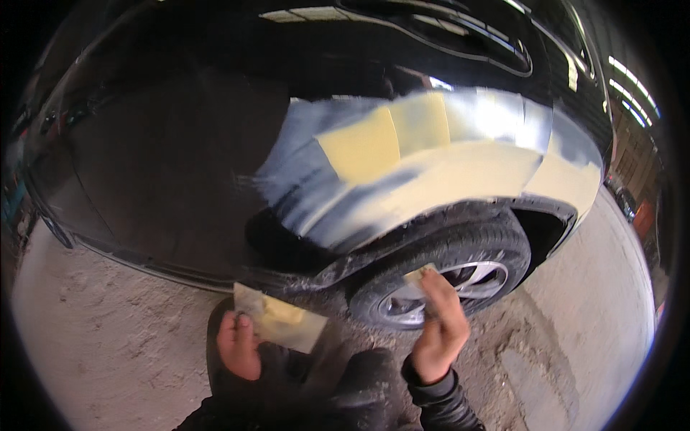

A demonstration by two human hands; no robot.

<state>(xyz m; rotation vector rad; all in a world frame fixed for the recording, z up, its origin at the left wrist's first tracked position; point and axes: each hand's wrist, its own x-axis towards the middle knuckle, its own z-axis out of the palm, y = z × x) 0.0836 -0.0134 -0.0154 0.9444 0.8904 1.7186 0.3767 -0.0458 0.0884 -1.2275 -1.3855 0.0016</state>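
My left hand (240, 346) grips the left edge of a flat, pale mixing board (295, 332), with the thumb on top. On the board lies a smear of yellow body filler (283, 312). My right hand (441, 327) is raised in front of the wheel, its fingers closed on a small putty spreader (419, 273) with a yellowish blade. Beyond both hands, the black car's wheel-arch panel (460, 172) is sanded grey and coated with pale yellow filler. A brighter yellow patch (363, 147) lies at its left part. Neither hand touches the car.
The wheel (442, 280), with dark tyre and silver spokes, stands just below the arch. Black door panel (158, 165) stretches to the left. Rough, dusty ground (108, 316) lies around the car. My bent knees (366, 373) are between my forearms.
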